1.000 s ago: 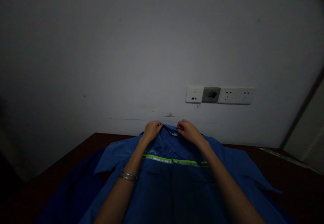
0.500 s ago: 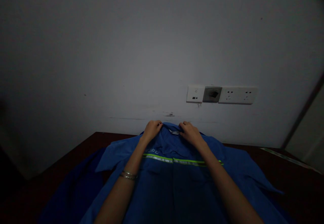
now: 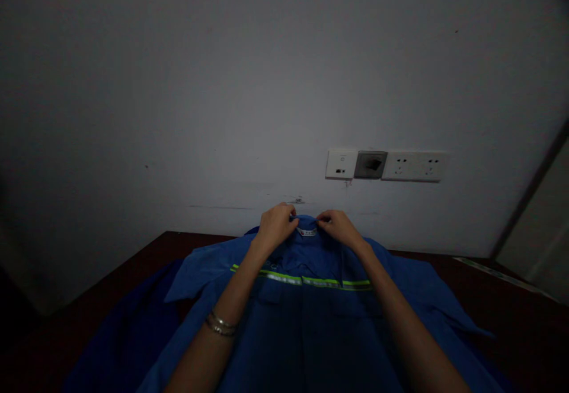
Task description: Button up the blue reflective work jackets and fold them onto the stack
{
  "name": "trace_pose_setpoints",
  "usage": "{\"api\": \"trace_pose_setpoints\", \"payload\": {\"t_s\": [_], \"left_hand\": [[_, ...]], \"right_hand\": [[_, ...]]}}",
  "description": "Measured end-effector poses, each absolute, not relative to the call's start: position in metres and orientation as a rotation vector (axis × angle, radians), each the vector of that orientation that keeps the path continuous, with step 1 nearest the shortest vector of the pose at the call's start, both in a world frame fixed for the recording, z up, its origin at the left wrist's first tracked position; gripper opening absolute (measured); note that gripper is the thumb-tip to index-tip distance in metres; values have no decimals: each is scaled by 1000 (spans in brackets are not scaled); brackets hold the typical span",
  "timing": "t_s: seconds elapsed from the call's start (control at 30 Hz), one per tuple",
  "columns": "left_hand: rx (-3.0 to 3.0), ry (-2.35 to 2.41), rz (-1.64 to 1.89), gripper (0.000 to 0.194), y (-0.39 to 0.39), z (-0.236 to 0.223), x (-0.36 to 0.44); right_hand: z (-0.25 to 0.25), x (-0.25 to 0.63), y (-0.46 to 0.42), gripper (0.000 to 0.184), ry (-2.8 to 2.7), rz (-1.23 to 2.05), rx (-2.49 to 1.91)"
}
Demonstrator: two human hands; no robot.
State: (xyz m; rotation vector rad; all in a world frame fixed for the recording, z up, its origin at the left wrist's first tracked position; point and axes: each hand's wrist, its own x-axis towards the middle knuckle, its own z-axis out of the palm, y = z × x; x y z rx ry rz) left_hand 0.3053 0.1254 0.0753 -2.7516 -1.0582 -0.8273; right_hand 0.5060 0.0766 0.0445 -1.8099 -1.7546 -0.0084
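Note:
A blue short-sleeved work shirt [image 3: 284, 322] lies spread out front side up, its collar toward the wall. A yellow-green and silver reflective stripe [image 3: 284, 278] crosses its chest, with pale lettering above that my left forearm partly covers. My left hand [image 3: 276, 227] pinches the collar's left side between thumb and fingers. On the other side of the collar, my right hand [image 3: 340, 228] has a similar pinch. Between the two hands a white neck label [image 3: 306, 232] shows inside the collar. Silver bracelets [image 3: 221, 324] circle my left wrist.
Under the shirt, darker blue cloth [image 3: 128, 322] shows at the left. The dark red-brown tabletop [image 3: 178, 243] meets a grey wall [image 3: 222, 85]. Switches and sockets [image 3: 386, 165] sit on the wall at right. A thin pale strip [image 3: 502, 275] lies at the table's right rear.
My left hand has moved right and slightly up along the collar, closer to my right hand. The right hand has shifted slightly right. More of the neck label shows; the shirt body stays in place.

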Motion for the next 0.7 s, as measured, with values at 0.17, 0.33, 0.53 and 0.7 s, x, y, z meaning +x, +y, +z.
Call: {"api": "trace_pose_setpoints", "payload": {"t_s": [0.17,0.33,0.53,0.7], "left_hand": [[-2779,-738,-907,21,108,56,330],[-2729,-649,-971,22,120,31,341],[-2699,-657,-1074,14,127,29,341],[-2714,-676,-1048,10,128,28,342]], "right_hand": [[45,511,76,23,-1710,120,-1708],[45,513,75,24,-1784,218,-1627],[51,509,69,22,-1825,290,-1607],[64,513,55,22,-1818,159,-1805]]}}
